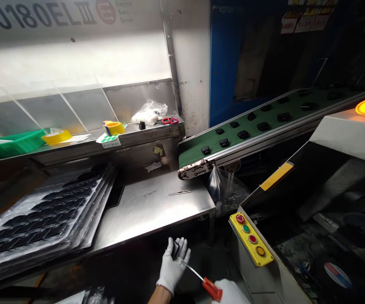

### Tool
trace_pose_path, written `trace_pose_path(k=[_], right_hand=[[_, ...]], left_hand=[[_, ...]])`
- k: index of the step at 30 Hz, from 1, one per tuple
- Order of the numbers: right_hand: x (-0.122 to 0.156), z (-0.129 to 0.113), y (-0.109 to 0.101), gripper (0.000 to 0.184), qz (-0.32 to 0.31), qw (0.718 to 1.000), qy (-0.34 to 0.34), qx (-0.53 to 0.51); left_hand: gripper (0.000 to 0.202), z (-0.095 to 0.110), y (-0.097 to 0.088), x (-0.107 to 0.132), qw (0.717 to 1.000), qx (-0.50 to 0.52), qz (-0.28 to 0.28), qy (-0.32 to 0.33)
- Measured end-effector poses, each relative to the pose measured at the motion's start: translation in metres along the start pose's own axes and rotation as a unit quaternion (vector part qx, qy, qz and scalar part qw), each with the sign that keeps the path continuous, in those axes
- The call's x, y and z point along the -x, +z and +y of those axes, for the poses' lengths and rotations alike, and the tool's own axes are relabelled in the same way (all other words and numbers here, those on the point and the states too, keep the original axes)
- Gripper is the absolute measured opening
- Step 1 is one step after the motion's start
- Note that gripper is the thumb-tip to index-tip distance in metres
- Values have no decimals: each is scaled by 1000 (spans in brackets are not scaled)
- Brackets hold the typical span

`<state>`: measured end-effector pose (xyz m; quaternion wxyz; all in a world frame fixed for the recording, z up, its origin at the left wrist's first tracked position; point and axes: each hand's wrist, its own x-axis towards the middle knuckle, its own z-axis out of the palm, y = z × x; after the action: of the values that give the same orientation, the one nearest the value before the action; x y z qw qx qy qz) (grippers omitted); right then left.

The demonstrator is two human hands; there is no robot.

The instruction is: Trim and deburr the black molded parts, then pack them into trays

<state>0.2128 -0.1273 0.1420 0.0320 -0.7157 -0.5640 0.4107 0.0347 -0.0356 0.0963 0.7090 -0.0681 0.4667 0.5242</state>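
Observation:
My left hand (170,272), in a white glove, is held palm up below the front edge of the steel table. Its fingers curl around a small black part (175,250). In my right hand (232,292), also gloved and partly cut off by the bottom edge, is a red-handled tool (212,289) with a thin metal shaft. The shaft points up and left, its end close to my left palm. Whether the tip touches the part I cannot tell.
A green conveyor belt (188,157) carries several black parts. Stacked trays (87,202) of black pieces lie on the table (144,215) at left, beside metal tweezers (179,193). Yellow tape (114,127) and red scissors (170,120) rest on the shelf. At right is a button box (251,240).

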Motion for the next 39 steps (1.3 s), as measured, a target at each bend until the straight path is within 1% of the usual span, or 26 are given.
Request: trace_pose_path(k=[3, 7, 13, 17, 20, 23, 25, 27, 29, 30, 31, 32, 34, 36, 39], right_hand=[[3, 6, 0, 16, -1, 1000, -3, 0], [8, 11, -2, 15, 3, 1000, -3, -7], [9, 13, -4, 14, 16, 999, 6, -29], [14, 11, -7, 14, 23, 999, 9, -34], [20, 8, -9, 11, 22, 999, 3, -34], [24, 8, -12, 12, 18, 999, 12, -44], [27, 11, -15, 12, 17, 998, 26, -52], [29, 17, -19, 12, 16, 997, 36, -61], [32, 22, -23, 13, 18, 997, 40, -70], [33, 24, -24, 14, 19, 996, 39, -75], [33, 26, -26, 14, 20, 996, 37, -79], [33, 26, -26, 14, 20, 996, 33, -81], [32, 26, -27, 12, 16, 996, 18, -82], [29, 23, -27, 10, 9, 997, -1, -78], [25, 17, -28, 8, 5, 997, -22, -70]], left_hand=[[25, -9, 9, 4, 999, 37, 5, -23], [26, -12, 14, 9, 998, 54, 9, -40], [30, -12, 22, 14, 997, 20, -16, -68], [32, -12, 26, 14, 999, -9, -20, -48], [33, -14, 26, 13, 998, -50, -12, -36], [32, -18, 22, 12, 993, -115, -2, -36], [30, -17, 17, 11, 985, -171, 2, -33], [27, -13, 11, 11, 971, -240, 0, -20], [24, -5, 4, 11, 945, -327, -11, 1], [22, 0, 0, 12, 925, -379, -21, 11], [21, 6, -3, 13, 900, -434, -34, 21], [19, 12, -7, 14, 869, -492, -50, 29], [16, 24, -13, 16, 793, -601, -83, 49], [16, 34, -17, 18, 710, -692, -111, 72], [19, 42, -19, 19, 595, -785, -137, 101]])
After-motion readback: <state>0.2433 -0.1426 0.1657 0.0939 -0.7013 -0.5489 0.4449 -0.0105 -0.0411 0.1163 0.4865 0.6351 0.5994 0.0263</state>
